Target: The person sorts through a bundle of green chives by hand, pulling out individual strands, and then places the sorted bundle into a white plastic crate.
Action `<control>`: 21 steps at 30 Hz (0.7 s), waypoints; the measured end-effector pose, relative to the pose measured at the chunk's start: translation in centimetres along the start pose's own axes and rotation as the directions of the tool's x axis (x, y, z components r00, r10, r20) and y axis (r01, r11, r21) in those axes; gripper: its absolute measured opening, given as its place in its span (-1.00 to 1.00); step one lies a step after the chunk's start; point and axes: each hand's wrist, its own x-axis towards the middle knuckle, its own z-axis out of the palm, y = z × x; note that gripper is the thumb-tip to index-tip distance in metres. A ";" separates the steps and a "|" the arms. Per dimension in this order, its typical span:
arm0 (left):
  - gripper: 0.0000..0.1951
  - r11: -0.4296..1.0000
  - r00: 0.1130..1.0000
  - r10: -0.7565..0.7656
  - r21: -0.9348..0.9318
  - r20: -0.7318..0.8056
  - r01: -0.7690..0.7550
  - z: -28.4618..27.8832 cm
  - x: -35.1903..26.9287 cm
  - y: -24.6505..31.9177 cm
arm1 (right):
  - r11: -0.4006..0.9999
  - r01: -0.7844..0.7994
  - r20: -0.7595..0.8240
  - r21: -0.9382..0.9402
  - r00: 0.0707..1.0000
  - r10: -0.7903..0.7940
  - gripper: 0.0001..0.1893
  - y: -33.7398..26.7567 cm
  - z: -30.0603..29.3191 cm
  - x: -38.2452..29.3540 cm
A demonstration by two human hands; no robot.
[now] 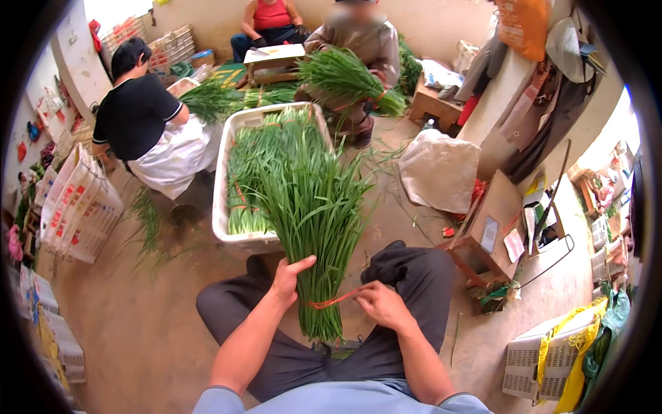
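Note:
A large bundle of Chinese chives stands between my knees, leaf tips pointing away from me and cut ends towards me. My left hand grips it from the left side, the thumb lying across the stalks. Around the lower stalks runs an orange-red tie. Its free end stretches to the right, pinched between the thumb and fingers of my right hand. Just beyond the bundle is a white plastic crate, filled with tied chive bunches; the bundle's leaves cover part of it.
A person in black sits at left. Another person holds chives opposite me; a third sits behind. On my right stand a wooden box bearing a phone, a sack-covered item, and a perforated crate.

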 end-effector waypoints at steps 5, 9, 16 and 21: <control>-0.59 0.997 0.994 0.042 -0.059 -0.100 -0.048 -1.9 -3.2 -1.6 | 0.989 0.080 0.043 0.124 0.995 -0.086 -0.65 -0.8 -0.6 2.7; -0.58 0.961 0.999 -0.030 -0.275 0.018 0.034 -3.7 -4.9 -3.1 | 0.910 0.046 0.170 0.412 0.977 -0.126 -0.50 -1.5 -2.1 4.7; -0.56 0.915 0.988 0.055 -0.389 -0.147 -0.109 -2.5 -7.9 -3.3 | 0.793 -0.119 0.492 0.598 0.835 -0.246 -0.08 -2.7 0.1 5.4; -0.60 0.899 0.975 0.065 -0.413 -0.212 -0.150 -1.5 -7.4 -2.7 | 0.790 -0.064 0.357 0.610 0.912 -0.202 0.16 -3.1 2.6 4.0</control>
